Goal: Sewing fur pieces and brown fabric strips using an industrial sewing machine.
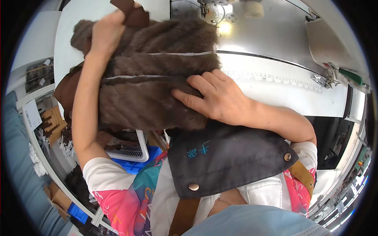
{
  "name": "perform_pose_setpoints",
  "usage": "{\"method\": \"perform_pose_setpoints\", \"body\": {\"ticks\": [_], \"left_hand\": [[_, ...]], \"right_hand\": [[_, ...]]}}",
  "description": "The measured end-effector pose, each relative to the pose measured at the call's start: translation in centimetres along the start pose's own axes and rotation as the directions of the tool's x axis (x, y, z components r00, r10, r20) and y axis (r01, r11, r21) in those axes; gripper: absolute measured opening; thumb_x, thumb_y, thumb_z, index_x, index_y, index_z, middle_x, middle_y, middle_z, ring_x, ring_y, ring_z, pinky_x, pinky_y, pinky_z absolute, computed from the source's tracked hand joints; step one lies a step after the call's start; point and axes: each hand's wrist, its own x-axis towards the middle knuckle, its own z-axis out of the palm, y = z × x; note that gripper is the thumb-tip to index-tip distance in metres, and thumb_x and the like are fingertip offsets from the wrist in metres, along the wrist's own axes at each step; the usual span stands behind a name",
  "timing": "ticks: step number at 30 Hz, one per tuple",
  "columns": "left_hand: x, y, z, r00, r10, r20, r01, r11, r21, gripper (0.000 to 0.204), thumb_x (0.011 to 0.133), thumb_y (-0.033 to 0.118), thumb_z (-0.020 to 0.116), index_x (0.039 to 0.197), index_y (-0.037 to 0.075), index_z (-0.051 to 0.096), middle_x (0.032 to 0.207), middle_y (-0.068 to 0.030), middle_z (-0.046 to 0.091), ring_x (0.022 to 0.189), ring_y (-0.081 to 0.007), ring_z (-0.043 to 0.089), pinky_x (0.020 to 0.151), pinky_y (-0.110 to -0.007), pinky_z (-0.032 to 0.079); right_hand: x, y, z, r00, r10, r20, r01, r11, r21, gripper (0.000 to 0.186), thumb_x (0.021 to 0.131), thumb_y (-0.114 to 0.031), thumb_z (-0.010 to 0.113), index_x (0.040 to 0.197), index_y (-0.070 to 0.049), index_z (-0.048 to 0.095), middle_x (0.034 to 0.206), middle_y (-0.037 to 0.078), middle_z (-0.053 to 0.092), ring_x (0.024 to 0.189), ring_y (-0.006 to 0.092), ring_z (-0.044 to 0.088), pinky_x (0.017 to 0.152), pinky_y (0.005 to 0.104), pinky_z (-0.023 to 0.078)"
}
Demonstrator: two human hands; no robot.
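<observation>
A brown fur piece (145,98) with pale lengthwise strips lies across the white worktable (67,43). My left hand (104,33), fingers closed, grips a dark brown flat strip of material (134,13) at the upper edge of the fur. My right hand (212,94) rests on the right part of the fur, fingers bent and thumb apart, pressing on the pile. More smooth brown material (67,90) hangs at the fur's left end.
A sewing machine's steel bed (267,31) and a long ruler (267,76) are at upper right. Below the table are a white plastic basket (140,152), a blue crate (130,167) and cardboard (57,129). A dark apron flap (228,157) covers my front.
</observation>
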Motion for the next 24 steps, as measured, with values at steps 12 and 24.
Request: {"method": "perform_pose_setpoints", "body": {"ticks": [12,24], "left_hand": [[1.4,-1.9,-2.8,0.984,-0.115,-0.14,0.06,0.936,-0.346,0.037,0.086,0.003,0.048,0.121,0.01,0.058,0.097,-0.0072,0.068,0.073,-0.0155,0.061,0.064,-0.029,0.045],[2.9,7.8,-3.6,0.629,0.433,0.646,0.428,0.501,-0.752,0.022,0.081,0.007,0.057,0.099,-0.003,0.063,0.078,-0.0048,0.064,0.07,-0.009,0.056,0.063,-0.023,0.045]], "right_hand": [[2.2,-0.3,-6.3,0.934,0.032,0.355,-0.094,0.983,0.159,0.043,0.074,-0.02,0.062,0.115,-0.007,0.059,0.108,0.014,0.054,0.097,0.0299,0.053,0.082,0.0401,0.043],[0.4,6.1,-3.7,0.642,0.599,0.479,-0.658,0.11,0.745,0.028,0.087,-0.009,0.059,0.114,0.0,0.058,0.096,0.005,0.066,0.081,0.0102,0.062,0.071,0.0234,0.049]]}}
